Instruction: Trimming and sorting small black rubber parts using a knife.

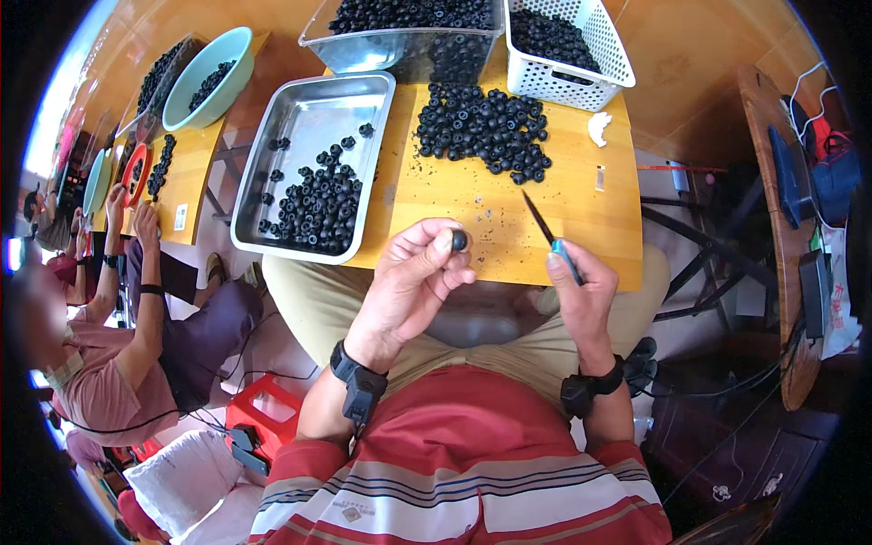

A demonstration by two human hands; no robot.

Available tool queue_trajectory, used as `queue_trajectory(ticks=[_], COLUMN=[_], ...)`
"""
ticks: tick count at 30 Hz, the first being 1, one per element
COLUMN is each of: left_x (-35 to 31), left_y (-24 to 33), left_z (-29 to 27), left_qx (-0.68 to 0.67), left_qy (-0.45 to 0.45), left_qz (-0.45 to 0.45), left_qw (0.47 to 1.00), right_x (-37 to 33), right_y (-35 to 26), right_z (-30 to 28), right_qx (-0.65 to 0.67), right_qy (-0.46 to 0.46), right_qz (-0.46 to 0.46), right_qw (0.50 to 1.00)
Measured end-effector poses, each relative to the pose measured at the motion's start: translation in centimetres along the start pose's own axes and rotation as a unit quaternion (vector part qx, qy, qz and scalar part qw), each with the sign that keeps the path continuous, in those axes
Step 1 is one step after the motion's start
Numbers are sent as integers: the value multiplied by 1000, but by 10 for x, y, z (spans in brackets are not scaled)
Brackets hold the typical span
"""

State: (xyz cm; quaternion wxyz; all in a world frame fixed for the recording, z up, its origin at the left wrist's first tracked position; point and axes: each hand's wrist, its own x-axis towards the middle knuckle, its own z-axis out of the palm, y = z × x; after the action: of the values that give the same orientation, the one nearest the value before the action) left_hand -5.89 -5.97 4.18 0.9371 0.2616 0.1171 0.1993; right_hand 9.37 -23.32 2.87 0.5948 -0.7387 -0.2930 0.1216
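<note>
Between the thumb and fingers of my left hand (413, 277) is a small round black rubber-like part (459, 241), held just over the table's near edge. My right hand (586, 295) is closed around the blue handle of a slim knife (540, 218), whose dark narrow blade points up and to the left, apart from the part. Beyond my hands, a pile of similar black parts (481, 127) lies on the yellow wooden table (436, 204). To the left, a metal tray (313, 100) holds many more, mostly gathered at its near end.
A clear plastic bin (354, 53) and a white perforated basket (568, 84), both full of black parts, stand at the back. Dark crumbs and a white scrap (599, 129) lie on the table. On the left, another person works at a table with a green bowl (238, 68); a red stool (263, 404) stands nearby.
</note>
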Motion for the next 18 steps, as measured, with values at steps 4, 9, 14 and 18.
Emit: queue_trajectory(ticks=[4, 9, 14, 18], left_x=[-11, -34, -29, -18], left_y=[14, 52, 81, 67], left_z=[6, -3, -36, -15], left_qx=[62, 323, 627, 724], left_qy=[58, 185, 260, 206], left_qz=[49, 201, 338, 363], left_qw=[995, 906, 652, 550], right_x=[0, -2, -2, -2], right_y=[2, 5, 7, 7], right_z=[7, 5, 3, 2], right_qx=[22, 7, 10, 14], right_qy=[-26, -31, -33, -29], right_qz=[9, 18, 26, 23], right_qw=[999, 999, 999, 999])
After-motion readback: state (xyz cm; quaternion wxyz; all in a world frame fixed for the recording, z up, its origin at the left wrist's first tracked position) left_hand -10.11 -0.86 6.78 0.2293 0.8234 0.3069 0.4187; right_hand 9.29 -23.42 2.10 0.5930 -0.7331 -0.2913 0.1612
